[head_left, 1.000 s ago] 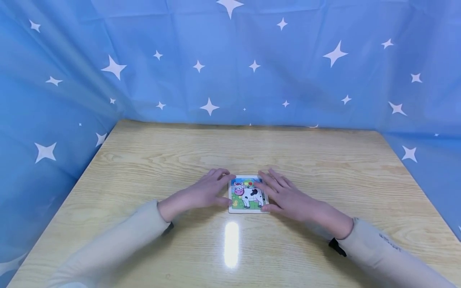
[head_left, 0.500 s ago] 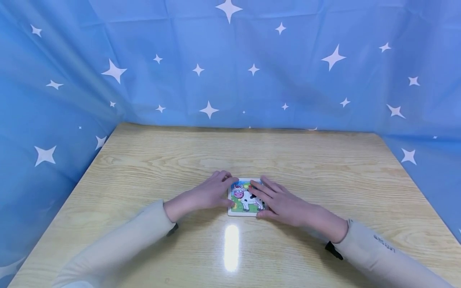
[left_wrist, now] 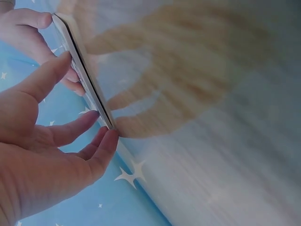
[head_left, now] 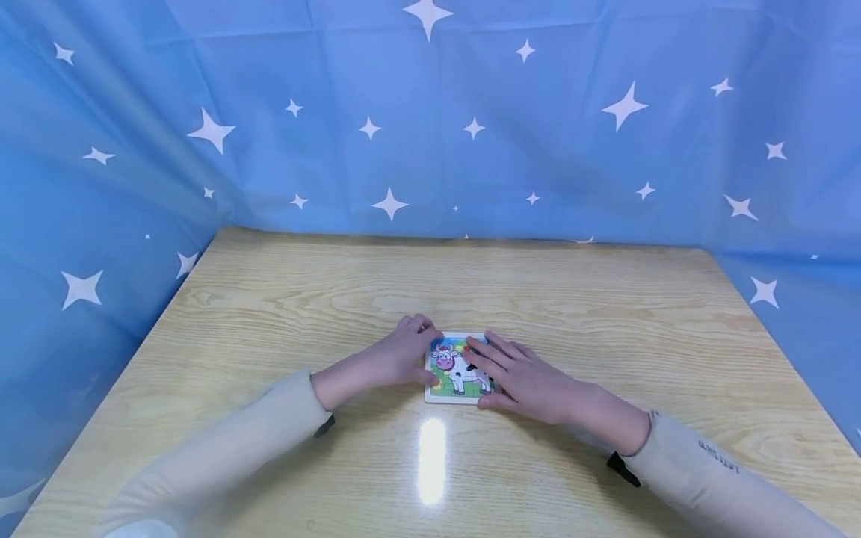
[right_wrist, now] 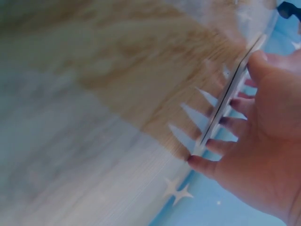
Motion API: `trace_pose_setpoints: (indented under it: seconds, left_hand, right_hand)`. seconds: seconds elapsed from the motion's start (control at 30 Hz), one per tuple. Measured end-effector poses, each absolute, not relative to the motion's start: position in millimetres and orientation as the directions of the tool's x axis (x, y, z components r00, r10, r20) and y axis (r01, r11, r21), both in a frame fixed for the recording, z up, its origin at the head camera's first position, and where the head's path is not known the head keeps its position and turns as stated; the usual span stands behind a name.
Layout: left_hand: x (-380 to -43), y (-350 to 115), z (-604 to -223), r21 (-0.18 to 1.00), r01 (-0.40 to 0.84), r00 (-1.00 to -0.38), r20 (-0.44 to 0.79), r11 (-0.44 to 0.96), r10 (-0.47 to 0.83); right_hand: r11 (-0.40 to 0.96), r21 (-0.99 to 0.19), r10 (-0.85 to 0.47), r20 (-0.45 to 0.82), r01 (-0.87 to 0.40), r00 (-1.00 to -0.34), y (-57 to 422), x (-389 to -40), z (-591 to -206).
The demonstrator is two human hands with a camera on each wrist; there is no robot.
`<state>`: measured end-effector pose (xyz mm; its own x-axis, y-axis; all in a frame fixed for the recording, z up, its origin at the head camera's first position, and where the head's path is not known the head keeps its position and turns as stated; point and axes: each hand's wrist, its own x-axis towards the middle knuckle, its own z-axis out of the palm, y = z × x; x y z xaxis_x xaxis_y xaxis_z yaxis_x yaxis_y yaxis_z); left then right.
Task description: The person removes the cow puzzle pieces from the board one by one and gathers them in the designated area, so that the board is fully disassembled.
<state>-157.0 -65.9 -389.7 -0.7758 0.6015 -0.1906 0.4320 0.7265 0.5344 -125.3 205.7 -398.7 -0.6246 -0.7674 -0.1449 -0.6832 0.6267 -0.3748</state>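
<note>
A small square jigsaw puzzle point(head_left: 457, 370) with a cow picture and a white border lies flat on the wooden table. At its left side, my left hand point(head_left: 397, 356) touches the edge and corner with thumb and bent fingertips spread apart. My right hand point(head_left: 531, 377) rests over the right part, fingers spread across the picture and thumb at the near edge, covering part of the cow. Seen edge-on in the left wrist view, the puzzle point(left_wrist: 84, 70) has fingertips on it from the left hand point(left_wrist: 51, 127). Fingertips of the right hand point(right_wrist: 263, 113) line its edge in the right wrist view.
The wood-grain table point(head_left: 303, 478) extends around the puzzle and carries a bright light reflection point(head_left: 432, 461) in front of it. A blue curtain with white stars point(head_left: 572, 112) hangs along the back and sides.
Over the last second the right hand has shifted left, farther over the puzzle, and its thumb has moved to the near edge. The left forearm has crept slightly right. The puzzle stays nearly in place.
</note>
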Motion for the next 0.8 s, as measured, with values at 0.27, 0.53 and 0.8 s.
trace_pose_setpoints:
  seconds: [0.27, 0.53, 0.8]
  left_hand:
    - [-162.7, -58.9, -389.6, 0.549, 0.367, -0.813, -0.204, 0.751, 0.546]
    - [-161.8, -53.3, -392.1, 0.540, 0.345, -0.825, -0.216, 0.768, 0.522]
    - [-161.2, -52.2, -391.9, 0.515, 0.371, -0.823, -0.203, 0.773, 0.530]
  right_hand:
    - [0.630, -0.369, -0.765, -0.142, -0.683, -0.628, 202.9, -124.9, -396.0]
    - [0.632, -0.361, -0.764, -0.146, -0.685, -0.628, 203.2, -123.9, -397.6]
    - [0.633, -0.359, -0.764, -0.143, -0.686, -0.629, 202.9, -123.9, -398.4]
